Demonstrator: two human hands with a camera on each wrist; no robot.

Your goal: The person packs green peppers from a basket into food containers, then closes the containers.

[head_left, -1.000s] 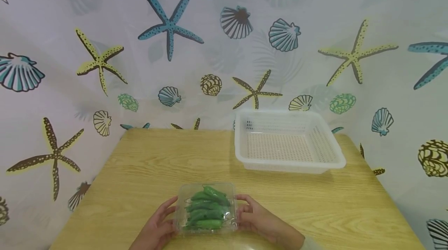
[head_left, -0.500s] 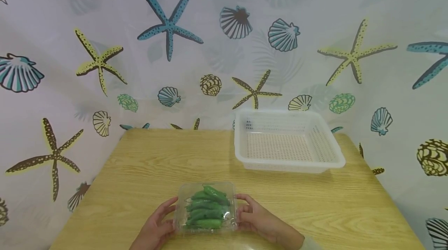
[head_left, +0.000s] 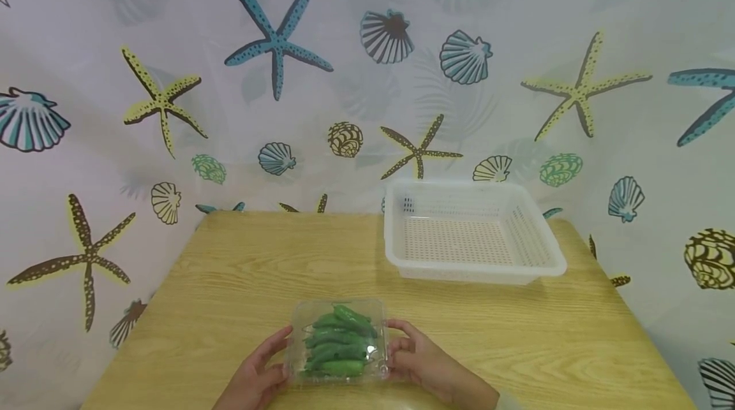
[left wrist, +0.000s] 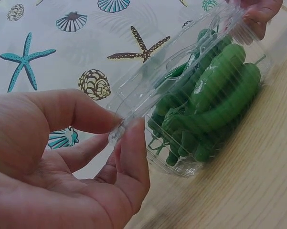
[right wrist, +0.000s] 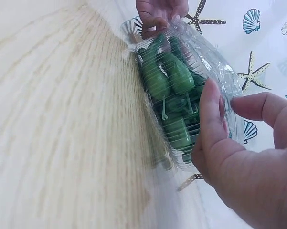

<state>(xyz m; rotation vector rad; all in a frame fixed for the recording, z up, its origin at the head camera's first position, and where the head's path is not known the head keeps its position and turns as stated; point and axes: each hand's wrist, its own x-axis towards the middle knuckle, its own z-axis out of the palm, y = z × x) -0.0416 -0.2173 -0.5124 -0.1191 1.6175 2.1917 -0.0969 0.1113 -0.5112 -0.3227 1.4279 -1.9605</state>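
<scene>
A clear plastic clamshell box [head_left: 298,346] with several green peppers [head_left: 341,336] inside lies near the front edge of the table, its lid down over them. On its left side, my left hand [head_left: 261,365] pinches the rim between thumb and fingers. The left wrist view shows this left hand [left wrist: 86,148] with thumb and forefinger on the lid's edge. My right hand [head_left: 419,359] pinches the opposite side. In the right wrist view, thumb and forefinger of the right hand [right wrist: 248,143] meet at the rim, beside the ribbed wall of the box [right wrist: 155,112].
A white perforated plastic basket [head_left: 476,271] stands at the back right of the wooden table [head_left: 275,257], with nothing in it. Behind and at both sides hangs a white sheet [head_left: 356,97] printed with starfish and shells.
Both hands keep their hold on the rim. The box and the basket stay in place.
</scene>
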